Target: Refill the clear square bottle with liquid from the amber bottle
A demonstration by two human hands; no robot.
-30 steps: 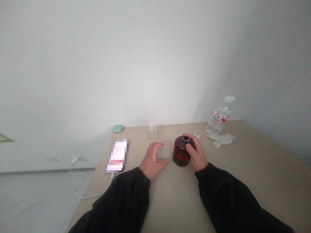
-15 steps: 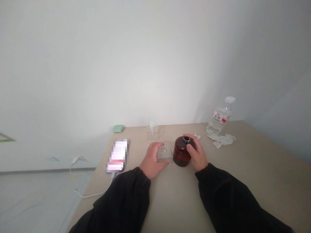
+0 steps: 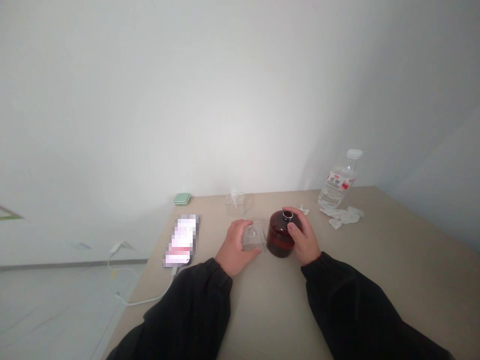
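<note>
My left hand (image 3: 237,250) is closed around the left side of a clear square glass bottle (image 3: 253,239) that stands on the table. Thumb and fingers press against its near and far sides. My right hand (image 3: 304,237) grips a dark red-brown round bottle (image 3: 279,237) from the right, the thumb on its shoulder near the neck. This bottle's ringed mouth is uncapped, and liquid shows in its lower part. The two bottles stand side by side with a narrow gap between them.
A phone (image 3: 182,240) with a white cable (image 3: 150,301) lies at the left. Along the back are a small green case (image 3: 182,199) and a clear box with tissue (image 3: 235,202). A water bottle (image 3: 337,185) leans at the back right beside crumpled tissue (image 3: 343,216).
</note>
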